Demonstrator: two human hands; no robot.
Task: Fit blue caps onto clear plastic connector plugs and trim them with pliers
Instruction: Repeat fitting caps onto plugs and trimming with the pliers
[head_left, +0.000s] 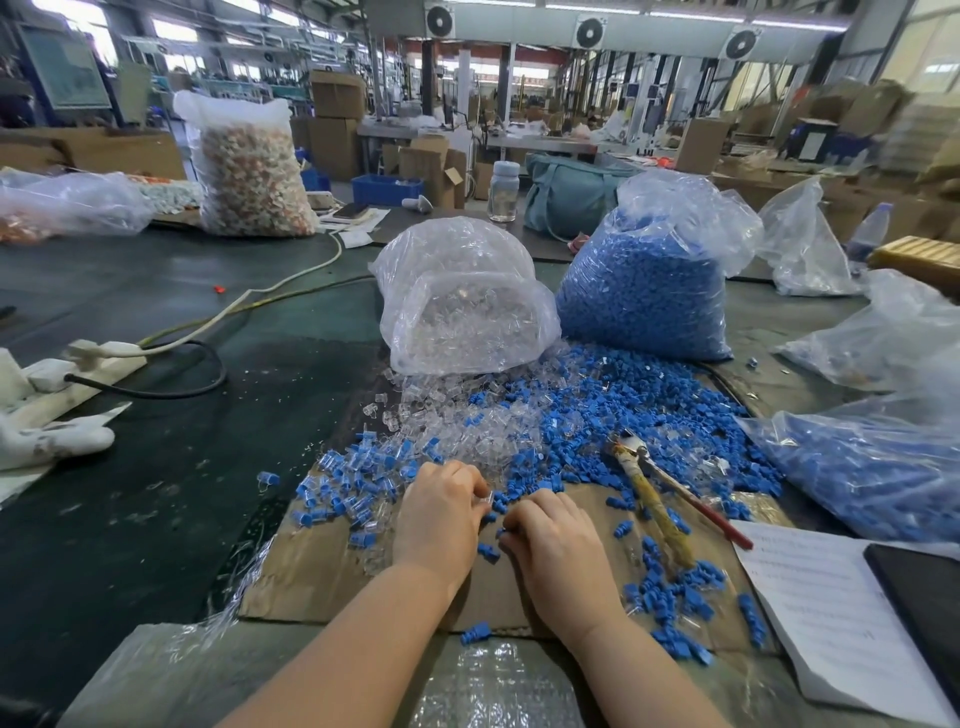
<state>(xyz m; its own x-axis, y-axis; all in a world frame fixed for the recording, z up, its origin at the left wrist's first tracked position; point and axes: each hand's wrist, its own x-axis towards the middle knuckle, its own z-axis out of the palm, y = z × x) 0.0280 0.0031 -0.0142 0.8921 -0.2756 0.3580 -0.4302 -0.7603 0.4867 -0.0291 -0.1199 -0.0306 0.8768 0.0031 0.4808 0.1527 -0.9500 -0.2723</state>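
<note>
Pinched between the curled fingers of the left hand (441, 514) is a small clear plug (484, 497), showing at the fingertips on the side facing the other hand. Right hand (553, 540) lies just beside it, knuckles up and fingers curled under; a speck of blue shows at its fingertips, which I take for a cap (500, 532), though the grip itself is hidden under the hand. Plug and cap sit near each other in the narrow gap between the two hands, so the fitting move seems to turn on bringing the cap leftward and slightly away from the body to meet the plug's open end; the axis of either piece is too small to read. Both hands work over a flat sheet of worn brown cardboard (322, 566). Loose blue caps (670, 592), matte, ribbed and stubby, are strewn to the right and ahead, mixed with glassy clear plugs (457, 415) that spill from a crinkled bag (457, 296). A second bag (649, 291), full of blue caps, stands upright just right of it. Finished blue-and-clear pieces (358, 483) appear to gather at the left. Pliers (660, 493) lie untouched well to the right of the right hand, jaws pointing away from the body, one handle wrapped in dull yellowish tape, the other red; the right hand is the nearer one for trimming.
</note>
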